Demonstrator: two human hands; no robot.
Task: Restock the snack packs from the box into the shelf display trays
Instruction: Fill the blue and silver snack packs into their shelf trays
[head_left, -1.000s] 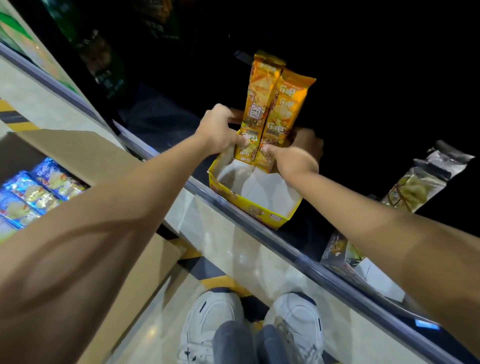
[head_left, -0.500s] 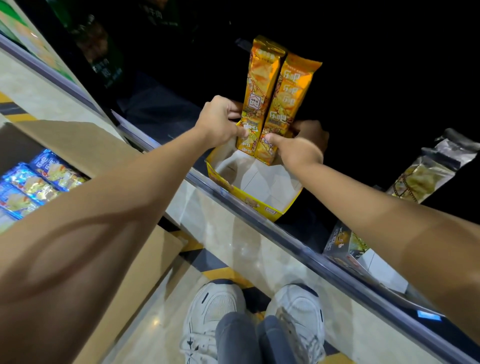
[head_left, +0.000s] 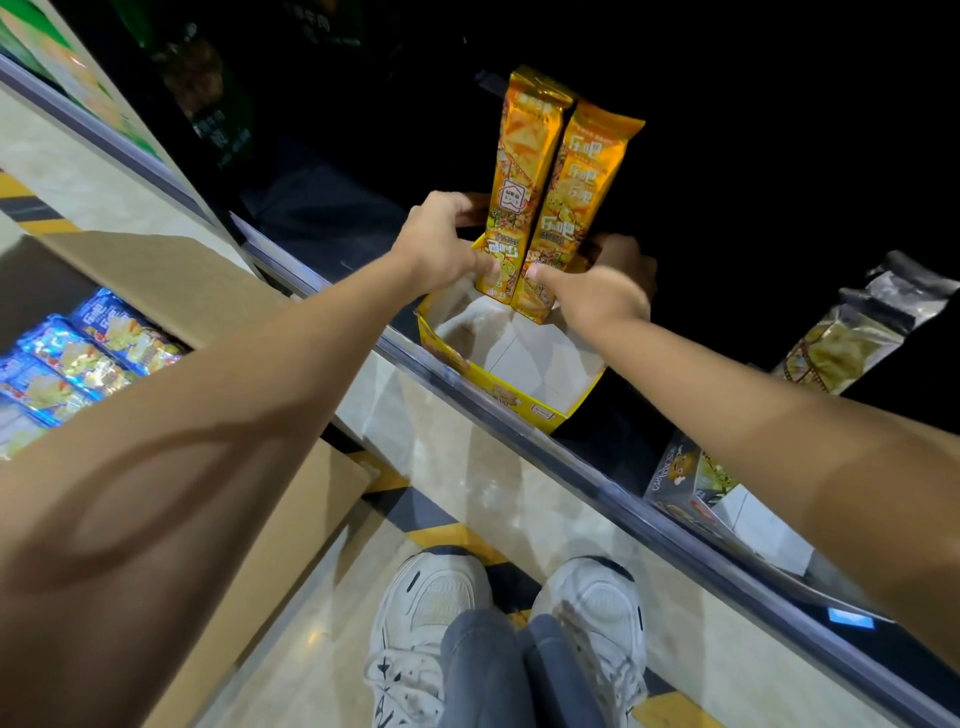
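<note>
Two tall orange snack packs (head_left: 545, 192) stand upright side by side at the back of a yellow display tray (head_left: 524, 402) on the dark shelf. My left hand (head_left: 441, 244) grips the left pack near its bottom, thumb on the front. My right hand (head_left: 597, 291) grips the right pack low down, thumb pressed on its front. The tray's white inside in front of the packs is bare. The brown cardboard box (head_left: 171, 275) at the left holds several blue snack packs (head_left: 78, 358).
A grey shelf rail (head_left: 571, 473) runs diagonally across the view. A second, dark display tray (head_left: 691, 493) sits to the right with a greenish-grey pack (head_left: 852, 332) leaning in it. My white shoes (head_left: 509, 623) stand on the tiled floor with yellow-black tape.
Both hands with the two orange packs have stayed at the tray's back; the packs stand a little more upright. The view has shifted slightly.
</note>
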